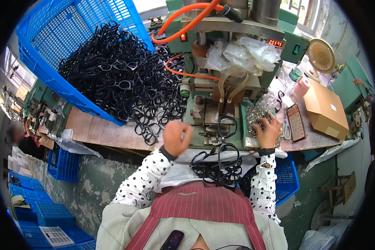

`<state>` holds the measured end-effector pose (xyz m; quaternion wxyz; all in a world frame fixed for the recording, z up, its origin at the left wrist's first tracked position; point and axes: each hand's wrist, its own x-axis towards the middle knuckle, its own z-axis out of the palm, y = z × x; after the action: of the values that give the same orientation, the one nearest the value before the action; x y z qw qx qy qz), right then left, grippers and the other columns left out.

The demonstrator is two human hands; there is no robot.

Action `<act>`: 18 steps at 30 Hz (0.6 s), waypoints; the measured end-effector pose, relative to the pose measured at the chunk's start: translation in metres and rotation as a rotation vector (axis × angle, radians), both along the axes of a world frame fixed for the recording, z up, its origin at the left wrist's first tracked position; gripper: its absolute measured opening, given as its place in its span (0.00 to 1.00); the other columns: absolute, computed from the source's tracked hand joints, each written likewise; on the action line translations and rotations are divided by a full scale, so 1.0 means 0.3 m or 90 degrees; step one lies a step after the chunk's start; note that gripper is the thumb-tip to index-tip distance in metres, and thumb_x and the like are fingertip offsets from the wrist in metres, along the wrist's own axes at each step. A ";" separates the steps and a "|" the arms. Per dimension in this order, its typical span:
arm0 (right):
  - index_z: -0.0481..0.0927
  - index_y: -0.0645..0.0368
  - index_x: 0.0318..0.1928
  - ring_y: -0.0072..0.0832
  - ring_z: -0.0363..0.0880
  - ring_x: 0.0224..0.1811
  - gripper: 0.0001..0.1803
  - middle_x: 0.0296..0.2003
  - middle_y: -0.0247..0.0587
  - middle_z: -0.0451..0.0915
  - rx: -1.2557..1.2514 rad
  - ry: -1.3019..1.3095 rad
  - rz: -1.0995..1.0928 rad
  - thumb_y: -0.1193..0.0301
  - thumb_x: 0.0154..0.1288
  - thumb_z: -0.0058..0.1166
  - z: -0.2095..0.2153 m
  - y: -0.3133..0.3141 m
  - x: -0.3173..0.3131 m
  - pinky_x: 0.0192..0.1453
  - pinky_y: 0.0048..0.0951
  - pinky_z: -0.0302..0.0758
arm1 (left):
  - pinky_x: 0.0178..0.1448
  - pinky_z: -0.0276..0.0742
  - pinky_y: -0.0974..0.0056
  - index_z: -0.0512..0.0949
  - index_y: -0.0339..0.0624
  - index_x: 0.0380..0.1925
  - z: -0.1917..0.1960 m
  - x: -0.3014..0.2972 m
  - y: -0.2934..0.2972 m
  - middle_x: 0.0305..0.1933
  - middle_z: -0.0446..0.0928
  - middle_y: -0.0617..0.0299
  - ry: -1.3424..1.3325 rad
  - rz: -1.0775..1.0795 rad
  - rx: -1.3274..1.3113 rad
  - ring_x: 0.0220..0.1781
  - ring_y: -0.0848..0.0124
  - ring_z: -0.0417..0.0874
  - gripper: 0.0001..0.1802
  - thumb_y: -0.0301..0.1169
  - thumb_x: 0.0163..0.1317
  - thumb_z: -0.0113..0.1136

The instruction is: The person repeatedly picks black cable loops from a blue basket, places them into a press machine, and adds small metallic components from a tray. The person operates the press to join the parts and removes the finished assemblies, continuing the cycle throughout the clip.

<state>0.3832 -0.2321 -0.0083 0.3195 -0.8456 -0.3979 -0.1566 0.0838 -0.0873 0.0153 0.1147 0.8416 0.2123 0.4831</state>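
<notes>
My left hand [177, 137] is curled closed in front of the loose pile of black eyeglass frames [108, 73]. Whatever it holds, if anything, is hidden. My right hand [269, 132] reaches over a tray of small shiny metal parts [256, 116], its fingers apart and their tips at the parts. Between the hands, a black eyeglass frame [227, 127] stands at the jig of a green bench press [198, 111]. More black frames [216, 166] hang or lie at the table's front edge, above my lap.
A large blue basket [73, 100] lies tipped at the left with frames spilling out. Right of the tray are scissors [286, 130], a phone [296, 123], a cardboard box [326, 109] and a small fan [321, 55]. Orange hoses [171, 31] loop across the press.
</notes>
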 end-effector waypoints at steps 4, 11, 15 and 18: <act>0.86 0.49 0.30 0.40 0.66 0.61 0.08 0.53 0.36 0.77 0.024 0.040 0.003 0.65 0.47 0.69 -0.041 -0.001 0.036 0.62 0.52 0.57 | 0.33 0.73 0.51 0.75 0.42 0.29 -0.096 -0.053 0.138 0.33 0.75 0.54 0.306 0.338 -0.078 0.31 0.52 0.79 0.14 0.41 0.59 0.63; 0.86 0.48 0.33 0.31 0.76 0.39 0.03 0.29 0.30 0.83 0.205 0.127 0.009 0.67 0.57 0.64 -0.034 0.003 0.060 0.49 0.35 0.66 | 0.38 0.77 0.50 0.78 0.41 0.25 -0.159 -0.054 0.216 0.33 0.79 0.51 0.443 0.397 -0.218 0.35 0.51 0.82 0.18 0.46 0.59 0.59; 0.86 0.47 0.33 0.31 0.76 0.38 0.03 0.29 0.30 0.83 0.198 0.070 -0.023 0.67 0.57 0.64 -0.047 0.011 0.069 0.49 0.35 0.66 | 0.42 0.75 0.46 0.75 0.37 0.29 -0.120 -0.088 0.275 0.35 0.78 0.44 0.386 0.370 -0.241 0.38 0.44 0.79 0.17 0.42 0.63 0.52; 0.86 0.48 0.33 0.32 0.77 0.38 0.04 0.29 0.32 0.83 0.166 0.002 -0.023 0.69 0.56 0.64 -0.038 0.016 0.057 0.48 0.37 0.68 | 0.42 0.72 0.44 0.70 0.36 0.34 -0.103 -0.128 0.348 0.35 0.77 0.39 0.265 0.355 -0.242 0.39 0.41 0.78 0.16 0.40 0.66 0.48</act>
<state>0.4002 -0.2274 -0.0197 0.4243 -0.8043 -0.3583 -0.2115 0.0454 0.0171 -0.0157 0.0875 0.7952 0.5375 0.2668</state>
